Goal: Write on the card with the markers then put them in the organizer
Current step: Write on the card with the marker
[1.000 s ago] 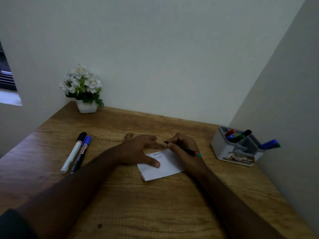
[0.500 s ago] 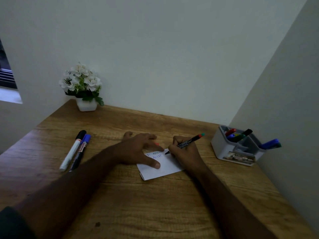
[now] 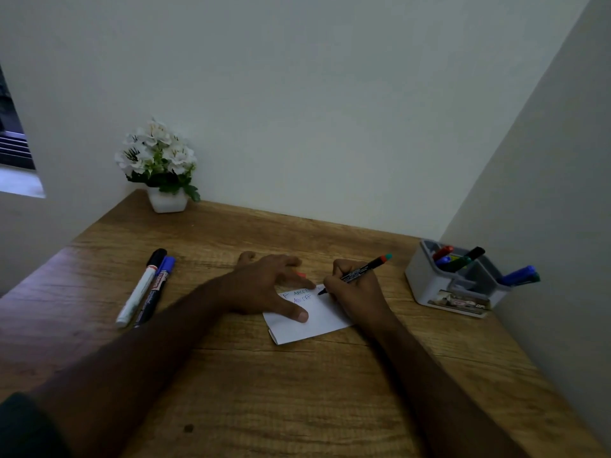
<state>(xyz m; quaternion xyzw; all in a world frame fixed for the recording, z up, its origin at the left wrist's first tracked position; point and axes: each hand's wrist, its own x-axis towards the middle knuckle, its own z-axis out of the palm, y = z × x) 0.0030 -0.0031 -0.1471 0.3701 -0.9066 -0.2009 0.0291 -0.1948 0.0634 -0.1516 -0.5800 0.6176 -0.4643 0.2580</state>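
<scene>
Gripping a black marker point(image 3: 360, 270), the right hand point(image 3: 355, 289) writes on the card point(image 3: 317, 317) reading "ABCDEF", left hand point(image 3: 264, 285) flat

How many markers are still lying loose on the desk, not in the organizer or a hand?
2: a white-barrelled marker with a black cap and a blue-capped marker, side by side left of the card. None seems hidden.

Just a wooden worktop point(image 3: 297, 391) with a visible grain, tucked into a corner of plain pale walls point(image 3: 330, 110). Back left there's a little white pot point(image 3: 167, 201) of white flowers point(image 3: 155, 153) with green leaves, right up against the wall. Bit of a window point(image 3: 15, 153) on the far left edge.
</scene>
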